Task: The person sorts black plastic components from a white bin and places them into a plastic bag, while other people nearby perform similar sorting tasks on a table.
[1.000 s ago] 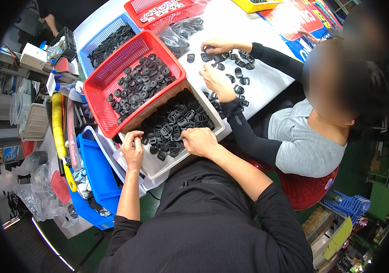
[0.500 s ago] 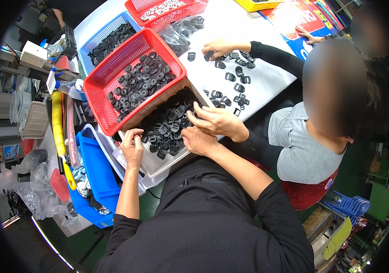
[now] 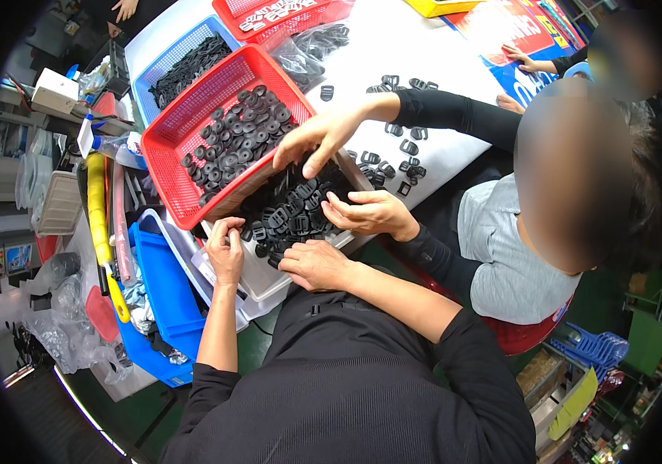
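A white plastic bin [image 3: 260,286] in front of me holds a heap of black plastic buckles [image 3: 291,216]. At its left edge is my left hand [image 3: 225,251], its fingers curled closed; whatever they hold is too small or hidden. My right hand [image 3: 317,265] lies over the bin's near edge against the buckles, fingers bent together, their tips partly hidden. On my right a co-worker reaches in: one hand [image 3: 323,131] arches over the bin's far side, the other hand [image 3: 377,214] touches the heap's right side.
A red basket [image 3: 162,182] of black round discs rests against the bin's far side. Behind it stand a blue basket [image 3: 145,104] of black parts and a red basket [image 3: 273,35]. More buckles [image 3: 408,147] lie on the white table. Blue bins [image 3: 168,309] stand at left.
My right hand has drawn back toward me and left; my left hand stays put. The co-worker's far hand has swung from the table buckles to above the bin.
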The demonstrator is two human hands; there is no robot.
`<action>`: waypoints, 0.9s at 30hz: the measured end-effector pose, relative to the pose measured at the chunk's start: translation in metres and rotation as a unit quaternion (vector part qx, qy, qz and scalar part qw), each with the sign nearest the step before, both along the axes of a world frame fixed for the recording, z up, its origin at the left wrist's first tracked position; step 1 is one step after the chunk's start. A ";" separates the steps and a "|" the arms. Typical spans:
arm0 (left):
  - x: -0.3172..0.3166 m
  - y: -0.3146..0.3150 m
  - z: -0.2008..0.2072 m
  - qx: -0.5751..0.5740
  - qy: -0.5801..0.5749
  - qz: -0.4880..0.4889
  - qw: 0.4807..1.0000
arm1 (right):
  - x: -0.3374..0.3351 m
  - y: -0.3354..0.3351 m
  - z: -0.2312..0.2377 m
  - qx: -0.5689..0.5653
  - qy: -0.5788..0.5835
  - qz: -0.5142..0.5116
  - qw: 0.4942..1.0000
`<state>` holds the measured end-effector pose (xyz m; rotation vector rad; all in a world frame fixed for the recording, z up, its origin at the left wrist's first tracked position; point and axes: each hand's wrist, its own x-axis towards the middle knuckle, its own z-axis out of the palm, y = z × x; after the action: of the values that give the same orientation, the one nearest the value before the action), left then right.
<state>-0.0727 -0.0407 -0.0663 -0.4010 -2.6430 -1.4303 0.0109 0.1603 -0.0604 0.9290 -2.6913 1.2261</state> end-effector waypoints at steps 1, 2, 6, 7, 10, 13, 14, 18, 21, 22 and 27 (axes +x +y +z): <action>0.000 0.001 0.001 -0.003 0.000 -0.001 1.000 | -0.001 -0.001 -0.010 -0.003 0.004 -0.011 1.000; 0.000 0.001 0.001 -0.005 -0.001 -0.002 1.000 | -0.001 -0.001 -0.013 0.005 -0.010 -0.023 1.000; 0.000 0.001 0.000 -0.004 0.006 0.000 1.000 | -0.002 -0.001 -0.018 0.025 -0.046 -0.050 0.997; 0.000 0.001 0.000 -0.002 0.003 0.002 1.000 | -0.002 -0.002 -0.019 0.028 -0.049 -0.051 0.997; 0.000 0.001 0.000 0.002 0.006 0.002 1.000 | -0.003 -0.002 -0.021 0.039 -0.054 -0.051 0.997; 0.001 0.002 0.001 0.005 0.007 0.004 1.000 | -0.003 -0.002 -0.019 0.049 -0.061 -0.053 0.996; 0.001 0.002 0.001 0.007 0.006 0.005 1.000 | -0.003 -0.002 -0.017 0.053 -0.064 -0.054 0.995; 0.001 0.002 0.002 0.010 0.008 0.007 1.000 | -0.003 -0.003 -0.017 0.065 -0.075 -0.054 0.994; 0.001 0.000 0.001 0.014 0.006 0.010 1.000 | -0.004 -0.004 -0.016 0.064 -0.083 -0.052 0.993; 0.001 0.000 0.001 0.007 -0.003 0.010 1.000 | -0.003 -0.002 -0.015 0.065 -0.084 -0.051 0.993; 0.001 0.003 0.003 0.009 0.001 0.008 1.000 | -0.003 -0.001 -0.014 0.073 -0.078 -0.053 0.993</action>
<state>-0.0713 -0.0374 -0.0630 -0.3788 -2.6236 -1.4462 0.0077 0.1590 -0.0740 0.7213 -2.9432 1.1400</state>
